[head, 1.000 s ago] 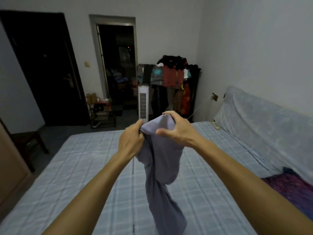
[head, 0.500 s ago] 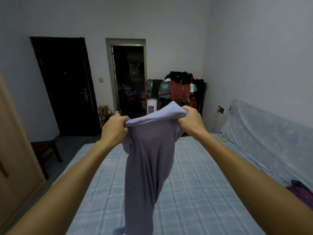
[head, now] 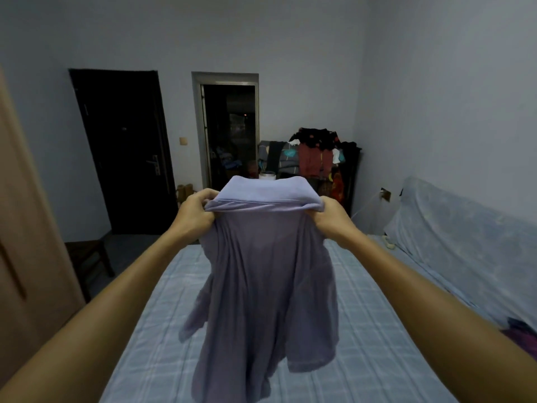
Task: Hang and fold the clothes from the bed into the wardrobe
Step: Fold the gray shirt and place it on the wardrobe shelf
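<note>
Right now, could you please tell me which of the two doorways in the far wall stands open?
The grey-framed doorway, right of the black door: it shows a room beyond, while the black door is shut.

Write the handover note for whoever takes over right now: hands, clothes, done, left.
Hands: left hand grips the top edge of the garment at one end, right hand grips the other end.
Things: the lilac garment hangs spread between them above the bed; its lowest part runs out of frame. A purple cloth lies on the bed at the right edge.
Done: garment picked up and spread.
Left: fold or hang it and put it away; the brown panel at the left may be the wardrobe. Then the purple cloth.
</note>
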